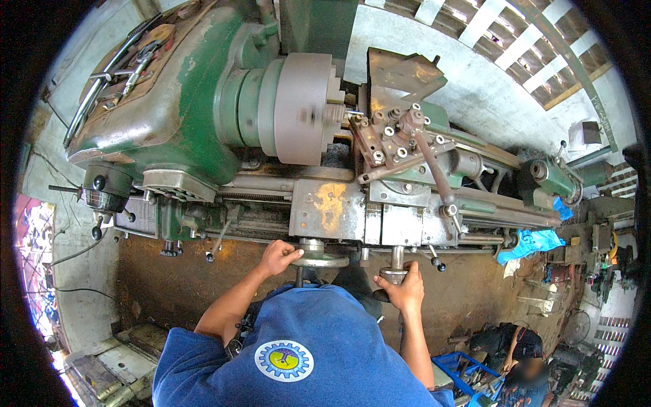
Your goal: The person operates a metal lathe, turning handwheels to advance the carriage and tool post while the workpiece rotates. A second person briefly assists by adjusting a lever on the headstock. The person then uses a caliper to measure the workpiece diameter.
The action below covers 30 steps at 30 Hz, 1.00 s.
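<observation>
A green metal lathe (196,81) stretches across the view in front of me. My left hand (280,258) is closed on the left rim of a metal handwheel (324,260) below the carriage apron (329,209). To its right, my right hand (405,290) is closed around a smaller cross-slide crank (393,275), its fingers partly hidden. Above the hands, the big round chuck (302,108) holds a short workpiece (333,113). Beside this, a tool post (397,139) carries a cutting tool close to the workpiece; I cannot tell whether they touch. A long clamping lever (435,169) slants down from the tool post.
Several wrenches (139,71) lie on the headstock. The tailstock (542,173) stands at the right end, near a blue plastic bag (532,244). Lever knobs (210,257) stick out along the front. Behind me at right are a blue crate (468,373) and another person (522,346).
</observation>
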Motion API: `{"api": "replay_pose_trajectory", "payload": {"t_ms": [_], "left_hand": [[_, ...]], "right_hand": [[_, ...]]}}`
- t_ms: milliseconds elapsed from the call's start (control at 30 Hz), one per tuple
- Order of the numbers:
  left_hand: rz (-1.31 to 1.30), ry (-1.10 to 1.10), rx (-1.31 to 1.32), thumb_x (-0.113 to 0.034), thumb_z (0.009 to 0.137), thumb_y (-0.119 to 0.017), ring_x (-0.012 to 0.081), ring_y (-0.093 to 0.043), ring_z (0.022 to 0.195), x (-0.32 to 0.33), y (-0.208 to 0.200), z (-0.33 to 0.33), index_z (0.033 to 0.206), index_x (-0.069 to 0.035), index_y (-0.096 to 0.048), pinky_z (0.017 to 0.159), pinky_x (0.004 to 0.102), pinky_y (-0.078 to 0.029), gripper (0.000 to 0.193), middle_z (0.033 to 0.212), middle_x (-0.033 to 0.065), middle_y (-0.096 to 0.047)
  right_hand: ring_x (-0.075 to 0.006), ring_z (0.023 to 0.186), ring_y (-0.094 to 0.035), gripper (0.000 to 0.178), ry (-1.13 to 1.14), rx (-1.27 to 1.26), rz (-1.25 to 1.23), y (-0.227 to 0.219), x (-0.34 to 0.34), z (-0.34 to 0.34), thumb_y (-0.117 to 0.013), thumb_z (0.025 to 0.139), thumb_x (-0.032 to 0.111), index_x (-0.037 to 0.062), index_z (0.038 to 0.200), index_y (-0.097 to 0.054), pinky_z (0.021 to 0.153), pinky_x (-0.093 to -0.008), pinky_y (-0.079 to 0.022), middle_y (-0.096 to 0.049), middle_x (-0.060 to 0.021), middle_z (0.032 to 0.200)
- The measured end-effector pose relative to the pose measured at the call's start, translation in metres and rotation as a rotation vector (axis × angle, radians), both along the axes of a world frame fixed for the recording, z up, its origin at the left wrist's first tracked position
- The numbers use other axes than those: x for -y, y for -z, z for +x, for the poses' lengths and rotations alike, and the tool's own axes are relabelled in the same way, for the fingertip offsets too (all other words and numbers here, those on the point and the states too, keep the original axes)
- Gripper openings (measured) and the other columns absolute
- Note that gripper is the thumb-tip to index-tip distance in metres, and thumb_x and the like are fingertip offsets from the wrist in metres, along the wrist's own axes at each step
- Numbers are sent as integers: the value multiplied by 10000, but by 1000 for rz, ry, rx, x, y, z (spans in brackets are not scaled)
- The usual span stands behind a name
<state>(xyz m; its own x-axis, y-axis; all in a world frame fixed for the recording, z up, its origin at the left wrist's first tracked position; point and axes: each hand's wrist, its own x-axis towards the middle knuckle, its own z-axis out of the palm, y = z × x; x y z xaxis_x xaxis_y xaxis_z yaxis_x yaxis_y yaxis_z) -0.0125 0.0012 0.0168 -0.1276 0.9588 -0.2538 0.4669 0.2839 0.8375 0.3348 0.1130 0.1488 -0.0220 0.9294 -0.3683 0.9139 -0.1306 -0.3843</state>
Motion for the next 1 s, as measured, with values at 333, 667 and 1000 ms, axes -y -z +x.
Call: {"api": "replay_pose_trajectory", "payload": {"t_ms": [333,667,1000], "left_hand": [[57,-33,-42,-471,934,-670,299,-370,453,1,4,3,589,43,-520,505,461,-318,637,502,173,-356],[32,-25,-57,-470,929,-678,255,-355,446,1,5,2,588,50,-511,494,453,-304,644,498,154,-338],[17,-13,-37,-426,944,-659,241,-345,464,0,0,2,608,42,-479,505,440,-298,603,513,138,-318]], "right_hand": [[-451,1091,-677,892,-5,-6,-23,1,-2,1,-947,615,517,-6,1203,-527,912,-538,-550,-651,-272,1192],[-451,1091,-677,893,-6,-4,-31,-2,-2,0,-947,618,512,-3,1216,-530,916,-537,-551,-653,-270,1191],[-443,1093,-680,886,-3,6,-38,-2,-2,-1,-947,619,509,2,1223,-541,917,-535,-552,-653,-266,1196]]}}
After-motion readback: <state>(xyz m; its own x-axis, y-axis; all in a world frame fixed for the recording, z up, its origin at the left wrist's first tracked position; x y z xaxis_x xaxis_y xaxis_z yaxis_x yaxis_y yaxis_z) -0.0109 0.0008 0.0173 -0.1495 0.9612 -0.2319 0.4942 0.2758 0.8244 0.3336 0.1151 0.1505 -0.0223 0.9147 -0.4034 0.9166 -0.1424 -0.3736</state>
